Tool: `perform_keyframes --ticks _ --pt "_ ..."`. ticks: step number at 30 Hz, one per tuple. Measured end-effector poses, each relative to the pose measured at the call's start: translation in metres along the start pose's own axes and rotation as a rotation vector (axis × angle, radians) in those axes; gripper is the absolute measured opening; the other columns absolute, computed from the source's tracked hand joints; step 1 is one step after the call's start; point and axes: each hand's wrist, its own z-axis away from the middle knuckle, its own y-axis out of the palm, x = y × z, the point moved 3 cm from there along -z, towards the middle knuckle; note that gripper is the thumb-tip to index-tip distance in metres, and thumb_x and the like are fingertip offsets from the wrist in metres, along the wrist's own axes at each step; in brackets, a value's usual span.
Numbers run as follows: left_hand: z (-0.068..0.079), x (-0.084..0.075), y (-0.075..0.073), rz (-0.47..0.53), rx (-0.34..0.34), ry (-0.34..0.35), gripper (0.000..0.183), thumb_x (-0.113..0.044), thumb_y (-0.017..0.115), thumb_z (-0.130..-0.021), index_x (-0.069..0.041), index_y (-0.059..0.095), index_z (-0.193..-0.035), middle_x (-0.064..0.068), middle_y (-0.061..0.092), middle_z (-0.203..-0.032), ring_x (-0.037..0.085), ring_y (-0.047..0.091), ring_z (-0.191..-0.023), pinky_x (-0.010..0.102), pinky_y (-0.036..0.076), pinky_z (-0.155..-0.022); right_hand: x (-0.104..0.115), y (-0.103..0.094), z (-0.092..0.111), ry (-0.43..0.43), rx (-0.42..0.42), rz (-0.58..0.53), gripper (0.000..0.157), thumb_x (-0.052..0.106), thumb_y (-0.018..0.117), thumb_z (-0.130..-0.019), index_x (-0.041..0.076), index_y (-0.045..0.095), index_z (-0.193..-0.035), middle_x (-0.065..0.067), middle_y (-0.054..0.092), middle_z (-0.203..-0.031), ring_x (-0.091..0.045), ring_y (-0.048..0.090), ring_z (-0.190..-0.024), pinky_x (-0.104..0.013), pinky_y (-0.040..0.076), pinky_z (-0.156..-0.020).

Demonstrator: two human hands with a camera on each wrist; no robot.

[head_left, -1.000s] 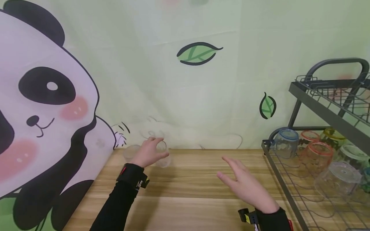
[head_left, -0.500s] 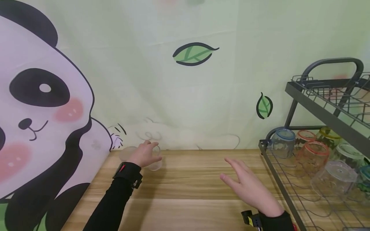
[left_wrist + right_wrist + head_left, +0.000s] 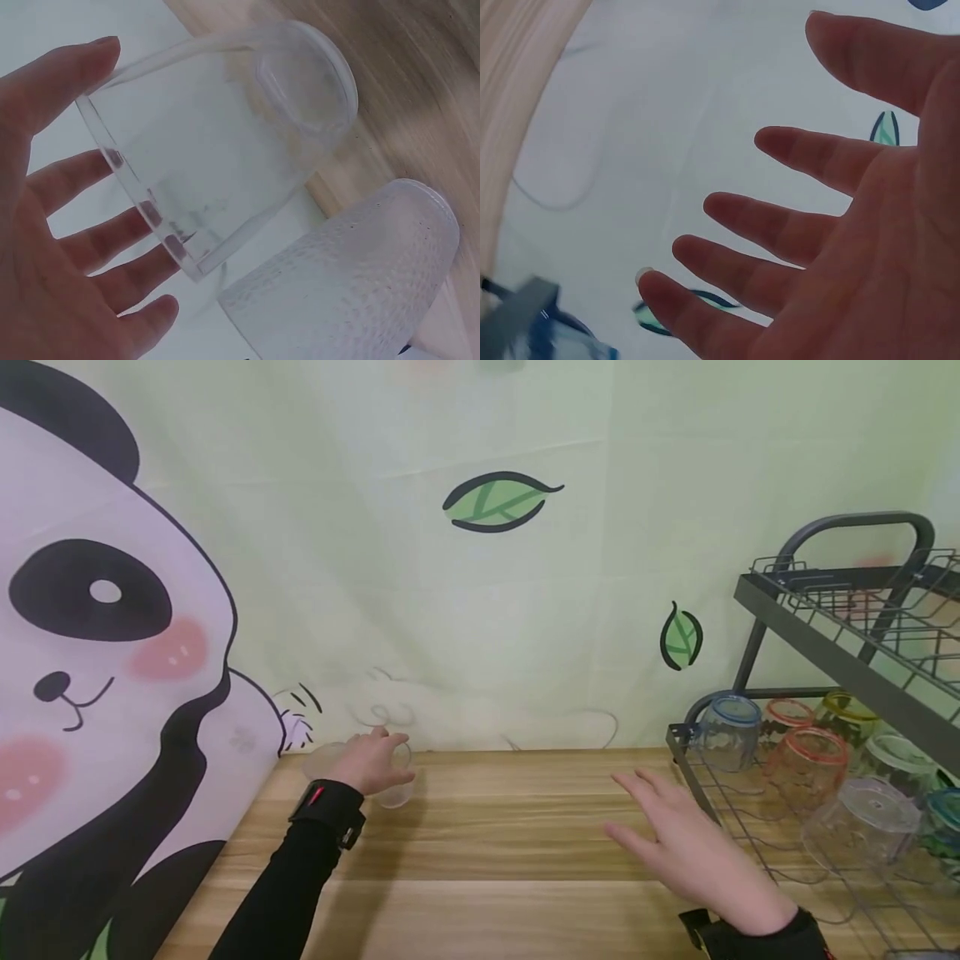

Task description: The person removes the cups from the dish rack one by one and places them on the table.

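My left hand [image 3: 369, 762] holds a clear drinking glass [image 3: 217, 150] by its rim, at the back left of the wooden table. In the left wrist view, the thumb lies on one side of the rim and the fingertips press the other. Right beside this glass stands a second clear glass [image 3: 352, 277] with a bumpy textured wall. From the head, my hand covers much of both glasses. My right hand [image 3: 697, 852] hovers over the table near the rack, fingers spread, nothing in it.
A dark two-tier wire rack [image 3: 847, 660] stands at the right. Its lower shelf bears several upturned glasses, among them a blue-rimmed glass [image 3: 730, 731], a red-rimmed glass [image 3: 808, 768] and a clear glass [image 3: 862, 827]. Behind the table [image 3: 517, 827] hangs a panda-print cloth [image 3: 525, 618].
My right hand has moved right, toward the rack. The head view has turned slightly right. My left hand stays at the glass, which has shifted a little left in view.
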Motion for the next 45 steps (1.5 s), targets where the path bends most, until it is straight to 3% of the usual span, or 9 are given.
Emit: perform_keyframes --ticks 3,7,15,27,31,36,40,45 --pt "-0.001 0.001 0.000 -0.017 -0.006 0.009 0.067 -0.039 0.073 -0.086 -0.005 0.053 -0.139 0.024 0.054 -0.129 0.042 0.052 -0.117 0.064 0.024 -0.107 -0.001 -0.013 0.003 -0.006 -0.011 0.045 0.063 0.044 0.060 -0.096 0.006 0.045 -0.144 -0.031 0.037 -0.144 -0.053 0.035 -0.130 -0.069 0.035 -0.096" --pt "0.000 0.003 0.002 -0.018 -0.002 -0.002 0.065 -0.038 0.075 -0.085 -0.007 0.054 -0.138 0.021 0.055 -0.129 0.041 0.052 -0.119 0.068 0.017 -0.107 -0.002 -0.023 0.008 -0.005 0.003 0.063 0.064 0.046 0.058 -0.097 0.008 0.043 -0.146 -0.031 0.034 -0.147 -0.052 0.032 -0.132 -0.069 0.034 -0.096" --pt "-0.002 0.001 0.004 -0.028 0.014 -0.002 0.067 -0.041 0.074 -0.085 -0.008 0.053 -0.140 0.021 0.055 -0.130 0.042 0.051 -0.120 0.070 0.013 -0.107 -0.005 -0.028 0.014 -0.031 -0.019 0.099 0.062 0.046 0.057 -0.097 0.008 0.046 -0.144 -0.030 0.037 -0.145 -0.051 0.035 -0.130 -0.069 0.035 -0.095" --pt "-0.003 0.005 0.004 -0.018 0.036 -0.021 0.067 -0.041 0.072 -0.087 -0.009 0.050 -0.142 0.023 0.052 -0.136 0.042 0.049 -0.124 0.074 0.007 -0.105 -0.015 -0.029 0.014 0.007 -0.001 0.114 0.068 0.054 0.054 -0.096 0.010 0.043 -0.147 -0.029 0.037 -0.145 -0.051 0.035 -0.130 -0.070 0.036 -0.093" --pt "-0.001 0.005 0.005 -0.012 0.048 -0.019 0.076 -0.046 0.072 -0.086 -0.010 0.044 -0.147 0.025 0.042 -0.146 0.045 0.034 -0.135 0.074 0.005 -0.105 -0.015 -0.027 0.014 0.016 0.006 0.118 0.067 0.053 0.055 -0.096 0.010 0.043 -0.147 -0.029 0.037 -0.145 -0.051 0.035 -0.130 -0.070 0.036 -0.093" --pt "-0.001 0.000 0.004 -0.026 0.017 0.024 0.101 -0.067 0.066 -0.079 -0.012 0.028 -0.155 0.025 0.015 -0.158 0.044 0.005 -0.145 0.071 0.000 -0.107 -0.017 -0.027 0.014 0.024 0.007 0.125 0.065 0.048 0.059 -0.096 0.009 0.045 -0.146 -0.030 0.037 -0.144 -0.052 0.035 -0.129 -0.070 0.037 -0.092" --pt "-0.003 -0.004 -0.004 0.000 -0.045 0.055 0.105 -0.074 0.060 -0.079 -0.014 0.024 -0.156 0.023 0.009 -0.160 0.041 0.000 -0.146 0.069 -0.001 -0.109 -0.022 -0.028 0.016 0.025 0.005 0.134 0.064 0.045 0.061 -0.095 0.007 0.046 -0.144 -0.032 0.038 -0.143 -0.053 0.036 -0.128 -0.069 0.037 -0.092" --pt "-0.004 -0.019 -0.016 0.055 -0.086 0.089 0.094 -0.070 0.054 -0.086 -0.014 0.026 -0.156 0.021 0.012 -0.160 0.039 0.001 -0.147 0.065 0.003 -0.111 -0.034 -0.032 0.017 0.049 0.025 0.135 0.064 0.040 0.063 -0.095 0.004 0.045 -0.145 -0.033 0.037 -0.142 -0.055 0.035 -0.127 -0.069 0.037 -0.092"
